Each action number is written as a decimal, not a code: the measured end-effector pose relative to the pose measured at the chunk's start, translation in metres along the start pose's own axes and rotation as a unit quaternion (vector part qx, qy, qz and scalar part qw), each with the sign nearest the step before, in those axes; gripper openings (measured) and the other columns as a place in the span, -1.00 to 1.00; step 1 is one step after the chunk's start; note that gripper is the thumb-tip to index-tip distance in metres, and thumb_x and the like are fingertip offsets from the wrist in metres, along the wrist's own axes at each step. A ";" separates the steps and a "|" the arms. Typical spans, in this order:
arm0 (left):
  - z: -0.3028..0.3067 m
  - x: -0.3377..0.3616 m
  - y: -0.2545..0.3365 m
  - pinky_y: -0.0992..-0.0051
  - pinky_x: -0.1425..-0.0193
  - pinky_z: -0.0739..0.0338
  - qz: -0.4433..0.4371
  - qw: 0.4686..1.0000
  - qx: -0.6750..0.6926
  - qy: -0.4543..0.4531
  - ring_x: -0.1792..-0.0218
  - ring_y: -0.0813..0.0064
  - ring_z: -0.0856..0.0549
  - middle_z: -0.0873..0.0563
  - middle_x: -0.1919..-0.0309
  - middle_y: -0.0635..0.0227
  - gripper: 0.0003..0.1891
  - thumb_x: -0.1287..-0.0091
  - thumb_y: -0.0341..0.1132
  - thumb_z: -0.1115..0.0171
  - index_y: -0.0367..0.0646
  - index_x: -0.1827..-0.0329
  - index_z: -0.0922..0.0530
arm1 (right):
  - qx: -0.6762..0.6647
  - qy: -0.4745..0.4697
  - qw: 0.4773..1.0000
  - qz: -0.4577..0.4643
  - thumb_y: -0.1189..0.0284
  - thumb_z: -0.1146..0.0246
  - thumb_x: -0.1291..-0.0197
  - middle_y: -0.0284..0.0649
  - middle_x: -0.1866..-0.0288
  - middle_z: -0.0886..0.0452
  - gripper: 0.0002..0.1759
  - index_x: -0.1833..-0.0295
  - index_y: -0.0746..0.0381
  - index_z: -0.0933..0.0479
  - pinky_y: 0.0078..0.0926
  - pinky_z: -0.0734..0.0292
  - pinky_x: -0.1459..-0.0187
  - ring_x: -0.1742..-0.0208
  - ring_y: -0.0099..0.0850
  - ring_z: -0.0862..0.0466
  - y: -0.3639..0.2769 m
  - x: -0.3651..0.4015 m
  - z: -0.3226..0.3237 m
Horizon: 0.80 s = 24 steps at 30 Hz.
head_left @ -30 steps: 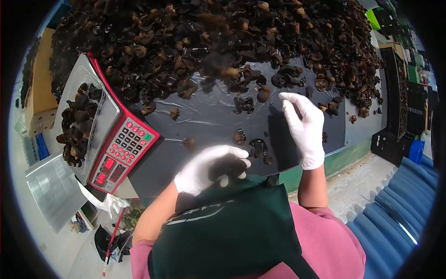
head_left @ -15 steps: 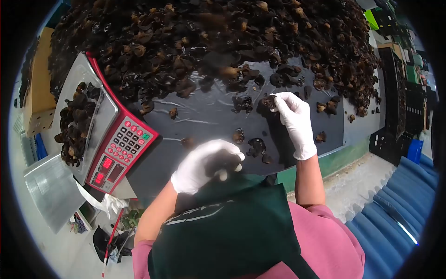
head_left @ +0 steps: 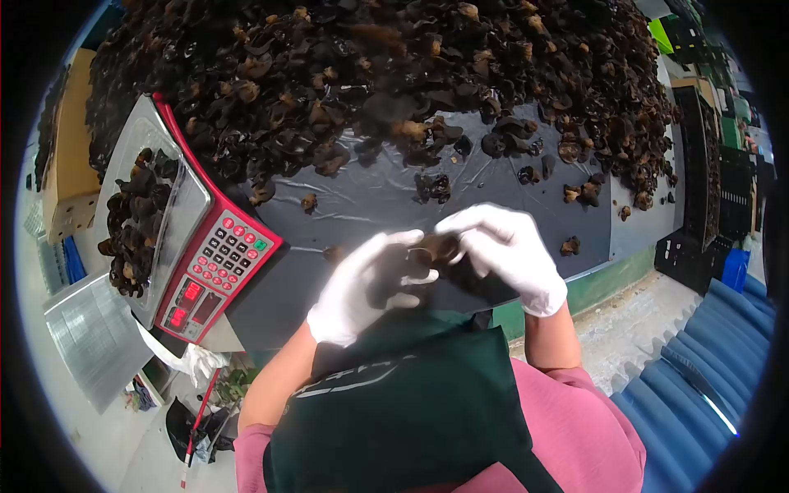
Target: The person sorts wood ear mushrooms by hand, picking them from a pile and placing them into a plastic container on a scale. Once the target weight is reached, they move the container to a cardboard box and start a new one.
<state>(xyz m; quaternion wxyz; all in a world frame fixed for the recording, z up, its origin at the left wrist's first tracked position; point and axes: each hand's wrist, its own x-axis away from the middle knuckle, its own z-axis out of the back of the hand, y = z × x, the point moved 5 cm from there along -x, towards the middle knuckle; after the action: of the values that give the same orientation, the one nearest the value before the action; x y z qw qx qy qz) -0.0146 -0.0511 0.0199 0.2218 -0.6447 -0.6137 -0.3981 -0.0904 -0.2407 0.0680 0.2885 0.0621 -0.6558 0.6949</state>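
Note:
Both my hands wear white gloves and meet over the near edge of the black plastic sheet (head_left: 370, 205). My left hand (head_left: 366, 283) cups a clump of dark dried mushrooms in its palm. My right hand (head_left: 501, 251) pinches one dark mushroom piece (head_left: 440, 246) and holds it against the fingertips of the left hand. A huge heap of dried black mushrooms (head_left: 370, 74) covers the far side of the sheet. A few loose mushrooms (head_left: 431, 187) lie between the heap and my hands.
A red scale (head_left: 218, 271) with a keypad stands at the left, its steel pan (head_left: 185, 209) loaded with mushrooms. A cardboard box (head_left: 70, 164) is beyond it. Clear plastic bags (head_left: 90, 337) lie lower left. Black crates (head_left: 707, 164) line the right.
My right hand took a mushroom near the heap's edge and drew back toward me to meet the left hand. The left hand rose slightly and opened its fingers.

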 end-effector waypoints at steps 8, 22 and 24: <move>0.004 -0.002 -0.012 0.56 0.35 -0.50 0.027 0.998 -0.001 -0.063 0.02 0.26 -0.71 -0.71 -0.18 0.10 -0.46 -0.60 0.10 -0.06 -0.13 -0.38 -0.57 | 0.319 0.305 0.870 0.221 0.35 -0.42 -0.30 -0.21 0.32 -0.67 -0.77 0.01 0.22 -0.68 -0.34 -0.60 0.25 0.37 -0.25 -0.67 0.011 -0.058 0.031; 0.005 -0.003 -0.004 0.16 -0.34 -0.58 0.044 0.994 0.060 -0.078 -0.28 0.25 -0.65 -0.64 -0.36 0.20 -0.51 -0.64 0.03 -0.03 0.00 -0.48 -0.53 | 0.257 0.368 0.876 0.176 0.45 -0.47 -0.22 -0.21 0.16 -0.72 -0.70 -0.08 0.14 -0.73 -0.47 -0.66 0.10 0.17 -0.32 -0.77 0.012 -0.024 0.077; 0.013 -0.007 -0.006 0.19 -0.32 -0.58 0.019 0.995 0.028 -0.089 -0.27 0.26 -0.65 -0.64 -0.37 0.21 -0.51 -0.64 0.02 -0.03 -0.01 -0.48 -0.53 | 0.392 0.383 0.816 0.185 0.44 -0.49 -0.20 -0.26 0.18 -0.66 -0.63 -0.14 0.09 -0.67 -0.39 -0.63 0.20 0.24 -0.31 -0.72 0.013 -0.029 0.086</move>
<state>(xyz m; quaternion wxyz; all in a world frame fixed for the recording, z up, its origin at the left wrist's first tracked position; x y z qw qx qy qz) -0.0169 -0.0439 0.0054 0.1923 -0.6826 -0.6294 -0.3176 -0.0980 -0.3307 0.0544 0.3339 -0.2233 -0.1635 0.9010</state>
